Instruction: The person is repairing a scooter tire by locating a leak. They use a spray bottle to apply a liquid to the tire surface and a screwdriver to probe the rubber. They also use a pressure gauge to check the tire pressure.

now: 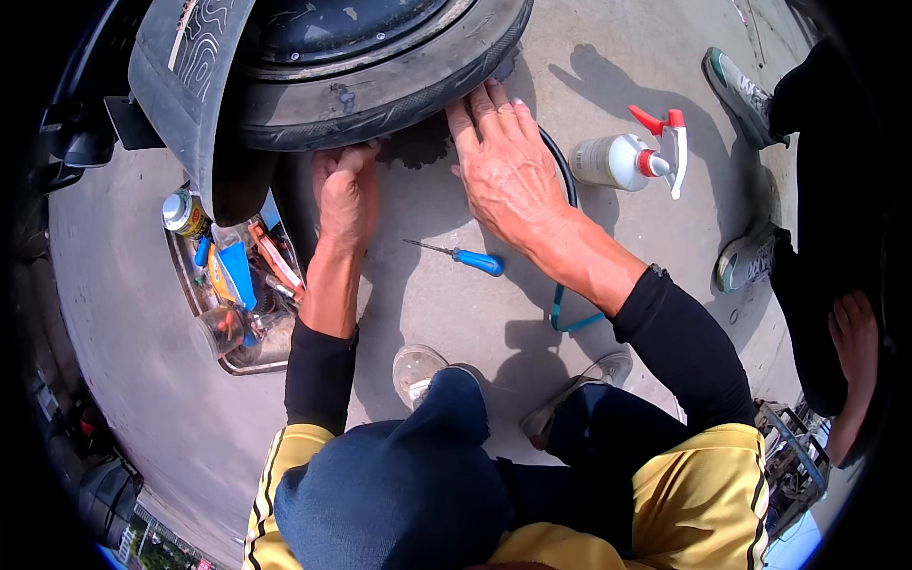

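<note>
Black rubber scooter tyre point(380, 100) on its dark wheel rim is filling the top of the view, standing on the grey concrete floor point(123, 313) beneath a dark mudguard point(190, 85), and both hands are working at its lower edge. By my reading, this is the stage of working along the tyre's bead or sidewall near the ground; whether the tyre is coming off or going on, I cannot tell.

Right hand point(508, 166) is lying flat and spread, fingertips pressing against the tyre wall, gripping nothing. Left hand point(347, 195) is reaching under the tyre with its fingers tucked out of sight, so I cannot tell whether it is holding anything there.

A thin black hose point(568, 180) is curving along the floor behind the right hand. Left of the left forearm, a metal tray of mixed tools point(237, 285) is sitting on the floor. A white plastic spray bottle with a red trigger point(627, 157) is lying to the right, apart from both hands. A slim blue-handled screwdriver point(461, 255) is lying between the forearms, untouched.

Next move, I judge, is calling for steady pressure from the flat hand while the hidden fingers get firm purchase; the screwdriver is lying within easy reach.
</note>
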`<action>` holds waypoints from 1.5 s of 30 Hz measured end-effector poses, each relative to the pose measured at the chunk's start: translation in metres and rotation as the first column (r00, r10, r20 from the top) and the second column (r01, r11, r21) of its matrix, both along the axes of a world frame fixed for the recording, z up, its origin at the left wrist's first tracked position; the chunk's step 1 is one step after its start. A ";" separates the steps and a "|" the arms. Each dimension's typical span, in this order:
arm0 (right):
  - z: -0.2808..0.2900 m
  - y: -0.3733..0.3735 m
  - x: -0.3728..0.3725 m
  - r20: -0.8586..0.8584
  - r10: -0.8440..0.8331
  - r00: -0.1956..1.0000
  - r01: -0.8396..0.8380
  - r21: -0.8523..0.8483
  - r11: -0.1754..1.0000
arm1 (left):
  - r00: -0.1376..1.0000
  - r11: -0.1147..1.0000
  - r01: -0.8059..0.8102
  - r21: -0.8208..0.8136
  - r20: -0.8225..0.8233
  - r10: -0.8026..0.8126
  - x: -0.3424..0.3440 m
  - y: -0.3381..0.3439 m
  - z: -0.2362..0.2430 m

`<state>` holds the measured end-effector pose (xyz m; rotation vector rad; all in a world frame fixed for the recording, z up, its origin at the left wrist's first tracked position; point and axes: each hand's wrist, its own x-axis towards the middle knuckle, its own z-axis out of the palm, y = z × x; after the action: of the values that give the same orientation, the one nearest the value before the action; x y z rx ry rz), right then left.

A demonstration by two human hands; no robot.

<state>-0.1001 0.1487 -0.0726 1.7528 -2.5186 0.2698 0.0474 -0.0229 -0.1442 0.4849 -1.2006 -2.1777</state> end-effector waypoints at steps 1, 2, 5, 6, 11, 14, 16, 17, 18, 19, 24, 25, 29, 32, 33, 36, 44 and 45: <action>0.016 0.027 0.002 0.049 0.083 0.995 -0.085 0.032 0.996 | 0.999 0.999 -0.045 -0.009 -0.023 0.045 -0.011 0.023 0.016; 0.028 0.053 0.004 0.109 0.174 0.979 -0.179 0.042 0.983 | 0.994 0.994 -0.102 -0.031 -0.040 0.101 -0.018 0.039 0.037; 0.070 0.130 0.002 0.238 0.370 0.898 -0.415 0.177 0.893 | 0.980 0.981 -0.192 -0.010 -0.048 0.191 -0.027 0.040 0.030; 0.080 0.156 -0.001 0.291 0.416 0.861 -0.481 0.200 0.854 | 0.974 0.974 -0.228 0.010 0.005 0.228 -0.028 0.035 0.032; 0.102 0.269 -0.028 0.449 -0.386 0.806 0.059 0.587 0.807 | 0.955 0.954 -0.292 0.067 -0.042 0.295 -0.019 0.022 0.035; 0.049 0.363 -0.021 0.358 -0.661 0.659 0.326 0.656 0.681 | 0.939 0.936 -0.317 0.153 -0.088 0.333 -0.021 0.023 0.037; 0.018 0.386 -0.009 0.342 -0.760 0.553 0.362 0.723 0.589 | 0.907 0.894 -0.401 0.199 -0.052 0.418 -0.016 0.014 0.055; 0.011 0.391 0.003 0.317 -0.784 0.534 0.379 0.740 0.556 | 0.882 0.860 -0.456 0.228 -0.016 0.471 -0.013 0.009 0.062; 0.009 0.394 0.013 0.284 -0.812 0.509 0.402 0.756 0.516 | 0.857 0.824 -0.502 0.263 0.019 0.516 -0.013 0.005 0.067; 0.003 0.391 0.022 0.270 -0.785 0.558 0.419 0.725 0.547 | 0.845 0.815 -0.531 0.230 0.077 0.529 -0.008 0.000 0.073; -0.030 0.395 0.041 0.268 -0.737 0.620 0.534 0.545 0.647 | 0.886 0.870 -0.451 0.201 0.224 0.407 0.012 0.020 0.073; -0.024 0.395 0.042 0.333 -0.789 0.517 0.563 0.561 0.606 | 0.882 0.877 -0.447 0.179 0.252 0.398 0.012 0.029 0.078; -0.020 0.394 0.049 0.363 -0.707 0.607 0.510 0.504 0.697 | 0.797 0.892 -0.429 -0.144 0.404 0.449 0.004 0.056 0.093; -0.016 0.388 0.048 0.382 -0.740 0.553 0.528 0.527 0.666 | 0.744 0.685 -0.309 -0.660 0.281 0.606 0.003 0.093 0.086; -0.034 0.396 0.048 0.359 -0.717 0.598 0.549 0.468 0.693 | 0.781 0.527 -0.161 -0.835 0.219 0.586 0.000 0.101 0.091; -0.025 0.385 0.046 0.421 -0.783 0.458 0.570 0.537 0.622 | 0.793 -0.179 0.215 -0.960 0.064 0.606 -0.024 0.094 0.125; -0.021 0.399 0.088 0.715 -0.619 0.325 0.442 0.464 0.768 | 0.694 -0.322 0.504 -0.802 0.153 0.704 -0.063 0.043 0.124; -0.027 0.402 0.095 0.722 -0.616 0.314 0.420 0.477 0.772 | 0.693 -0.320 0.512 -0.797 0.163 0.703 -0.063 0.042 0.124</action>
<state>-0.0051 0.5510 -0.0993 0.6706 -3.7547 1.1154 -0.0158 0.0195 -0.0205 0.5534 -2.6732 0.2811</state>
